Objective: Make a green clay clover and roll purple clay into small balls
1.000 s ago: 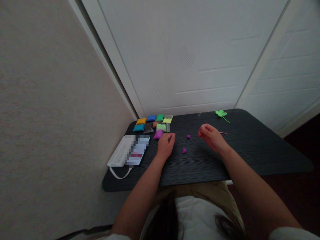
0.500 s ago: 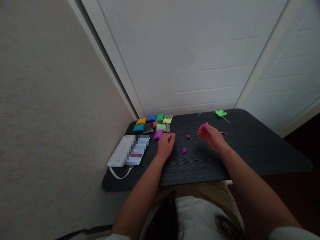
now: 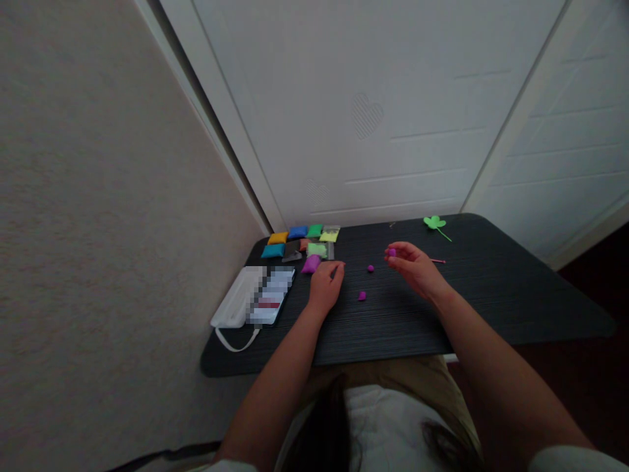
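Observation:
Between the thumb and fingertips of my right hand (image 3: 417, 270), raised over the table, is a small purple clay ball (image 3: 392, 252). My left hand (image 3: 326, 286) rests on the dark tabletop with nothing visible in it, a gap showing between thumb and fingers. Just beyond it lies a purple clay packet (image 3: 311, 264), partly covered by the hand. Two more purple bits lie between my hands: a round ball (image 3: 370, 269) and a blockier lump of clay (image 3: 362, 296) closer to me.
Several coloured clay packets (image 3: 298, 233) lie at the back left. A white case (image 3: 238, 301) with a strap and a phone (image 3: 272, 295) with a blurred screen are at left. A green clover shape (image 3: 434, 223) and thin pink stick (image 3: 439, 261) lie at right, on the black table (image 3: 521, 295).
My right hand has shifted its fingers, bringing the purple ball slightly left and down, with the fingers now turned more to the left. My left hand and the things on the table stay put.

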### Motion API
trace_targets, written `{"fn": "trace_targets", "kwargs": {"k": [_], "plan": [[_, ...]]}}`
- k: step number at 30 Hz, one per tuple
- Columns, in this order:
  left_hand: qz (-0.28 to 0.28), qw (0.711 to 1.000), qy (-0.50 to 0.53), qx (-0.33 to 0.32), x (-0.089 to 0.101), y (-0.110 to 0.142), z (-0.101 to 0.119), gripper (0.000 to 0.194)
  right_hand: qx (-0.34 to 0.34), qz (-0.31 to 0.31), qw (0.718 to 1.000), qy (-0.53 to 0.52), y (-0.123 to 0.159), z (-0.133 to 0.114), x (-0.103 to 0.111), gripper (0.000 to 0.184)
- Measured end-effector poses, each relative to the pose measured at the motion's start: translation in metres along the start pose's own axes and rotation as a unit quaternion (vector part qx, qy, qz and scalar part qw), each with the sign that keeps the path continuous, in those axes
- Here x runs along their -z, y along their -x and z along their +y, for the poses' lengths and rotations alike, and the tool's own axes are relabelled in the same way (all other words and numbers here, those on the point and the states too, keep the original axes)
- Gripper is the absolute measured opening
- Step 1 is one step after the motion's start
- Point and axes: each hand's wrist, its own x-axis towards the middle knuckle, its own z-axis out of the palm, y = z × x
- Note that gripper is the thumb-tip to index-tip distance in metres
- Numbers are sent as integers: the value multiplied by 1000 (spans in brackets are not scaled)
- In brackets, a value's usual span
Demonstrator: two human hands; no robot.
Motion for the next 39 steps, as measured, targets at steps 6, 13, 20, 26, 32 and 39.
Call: {"fn": "trace_targets", "kwargs": {"k": [6,13,20,26,32,39], "plan": [[-3,1000,-1,0,0,1,1,26,-6,-8,1000,-2,1,-2,-1,21],[-4,1000,-1,0,0,1,2,27,-27,-19,999,-17,3,-3,-2,21],[-14,1000,1,5,-2,1,0,28,-16,-20,999,-26,-3,2,2,38],[-12,1000,-2,5,-2,1,-1,28,-14,-17,999,33,-1,2,0,32],[-12,1000,1,3,-2,1,0,27,-12,-33,999,31,1,1,1,27],[-11,1000,1,3,-1,1,1,27,-9,-22,999,33,0,2,0,20]]}}
